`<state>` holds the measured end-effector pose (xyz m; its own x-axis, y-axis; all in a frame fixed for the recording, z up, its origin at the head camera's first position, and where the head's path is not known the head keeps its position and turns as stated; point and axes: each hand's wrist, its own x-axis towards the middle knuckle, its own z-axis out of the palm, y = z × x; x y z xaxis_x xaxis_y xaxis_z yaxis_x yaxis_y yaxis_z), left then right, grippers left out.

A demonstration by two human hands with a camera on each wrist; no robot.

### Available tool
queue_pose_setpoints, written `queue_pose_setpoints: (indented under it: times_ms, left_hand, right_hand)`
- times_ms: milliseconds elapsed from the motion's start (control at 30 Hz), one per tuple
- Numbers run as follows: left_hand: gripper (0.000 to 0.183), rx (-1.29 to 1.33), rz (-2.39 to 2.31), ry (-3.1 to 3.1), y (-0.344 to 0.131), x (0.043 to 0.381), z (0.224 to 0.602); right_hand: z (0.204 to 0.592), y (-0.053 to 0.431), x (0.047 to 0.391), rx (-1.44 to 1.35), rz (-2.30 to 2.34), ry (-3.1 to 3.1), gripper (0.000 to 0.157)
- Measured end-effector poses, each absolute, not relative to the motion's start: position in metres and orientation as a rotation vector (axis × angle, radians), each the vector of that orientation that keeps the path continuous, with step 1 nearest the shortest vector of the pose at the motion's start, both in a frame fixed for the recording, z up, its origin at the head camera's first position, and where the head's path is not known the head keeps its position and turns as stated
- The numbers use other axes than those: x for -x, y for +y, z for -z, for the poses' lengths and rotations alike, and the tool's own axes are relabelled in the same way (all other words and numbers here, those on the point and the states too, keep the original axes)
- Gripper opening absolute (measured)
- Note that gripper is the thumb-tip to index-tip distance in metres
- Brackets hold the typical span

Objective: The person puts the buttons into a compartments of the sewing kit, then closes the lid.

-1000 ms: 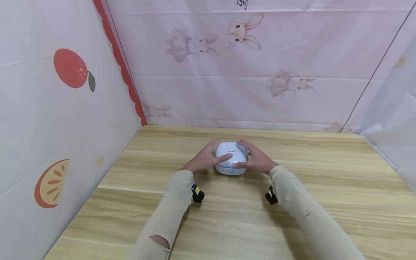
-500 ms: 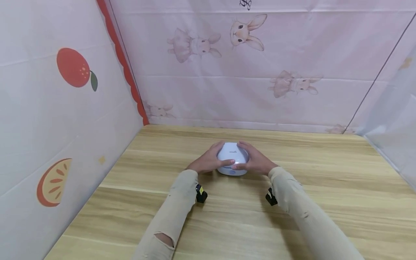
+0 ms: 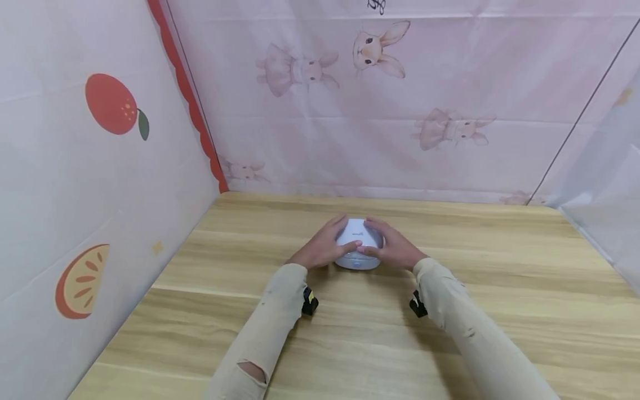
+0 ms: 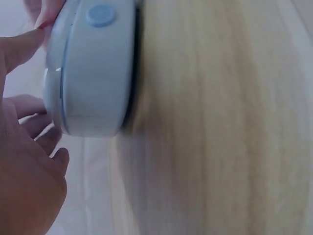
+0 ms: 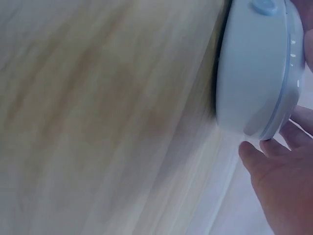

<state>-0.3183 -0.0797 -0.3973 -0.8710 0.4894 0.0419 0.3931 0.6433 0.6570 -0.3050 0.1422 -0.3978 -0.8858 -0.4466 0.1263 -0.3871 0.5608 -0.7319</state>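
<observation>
A small white, rounded, lidded box (image 3: 358, 238) stands on the wooden table, with small dark lettering on its lid. A round button (image 4: 100, 15) sits on its front, below the lid seam. My left hand (image 3: 322, 245) holds the left side of the lid, its thumb across the front of the top. On the opposite side my right hand (image 3: 396, 245) holds the lid, its thumb close to the left thumb. Both wrist views show the fingers curved along the lid's sides, above the lower body (image 5: 252, 68). The box's back is hidden.
The wood-grain table (image 3: 360, 344) stretches around the box and below both forearms. A pink rabbit-print cloth (image 3: 320, 139) hangs behind it. To the left is a white fruit-print cloth (image 3: 165, 200), and a pale sheet (image 3: 610, 183) hangs at the right.
My left hand has moved slightly right, and both hands have closed in on the lid's sides. The thumbs have come nearer each other. The box stays in about the same place.
</observation>
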Motion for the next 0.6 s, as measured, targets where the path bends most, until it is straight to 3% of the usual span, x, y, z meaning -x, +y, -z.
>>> queue_pose_setpoints:
  times_ms: [267, 600]
  left_hand:
    - [0.083, -0.850, -0.889, 2.768, -0.0800, 0.3176, 0.3910]
    - [0.064, -0.950, -0.681, 2.857, -0.0796, 0.3122, 0.3935]
  right_hand:
    - [0.3943, 0.1416, 0.3057, 0.739, 1.201, 2.721, 0.079]
    - [0.3927, 0.1454, 0.3024, 0.739, 1.172, 2.760, 0.064]
